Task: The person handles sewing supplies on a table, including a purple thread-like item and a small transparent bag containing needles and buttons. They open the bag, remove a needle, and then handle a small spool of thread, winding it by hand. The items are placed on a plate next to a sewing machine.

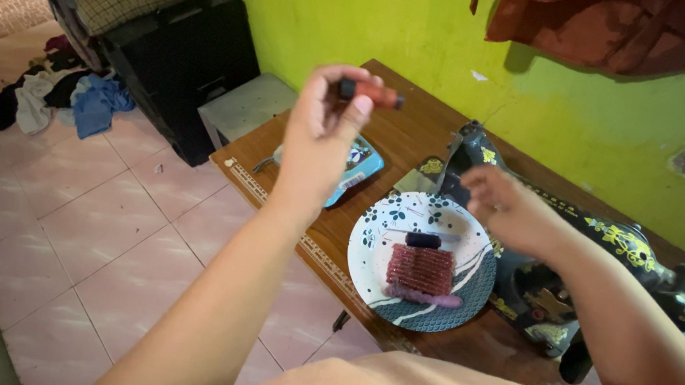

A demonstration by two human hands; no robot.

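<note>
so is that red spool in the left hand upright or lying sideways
Sideways: the red spool lies about level, pinched at its dark end by the left hand, its other end pointing right.

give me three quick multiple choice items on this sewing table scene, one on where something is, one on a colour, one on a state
1. Where does the plate sit?
A. on the floor tiles
B. on the wooden table, in front of the sewing machine
C. on the black cabinet

2. What colour is the wall behind the table?
A. bright green
B. white
C. blue

3. What is the left hand doing?
A. lying flat on the table
B. raised, pinching a small orange-red spool
C. resting on the plate

Answers:
1. B: the patterned plate lies on the tabletop beside the black sewing machine.
2. A: the wall is a vivid yellow-green.
3. B: the left hand is up in the air with the spool held between thumb and fingers, while the right hand hovers by the machine.
</note>
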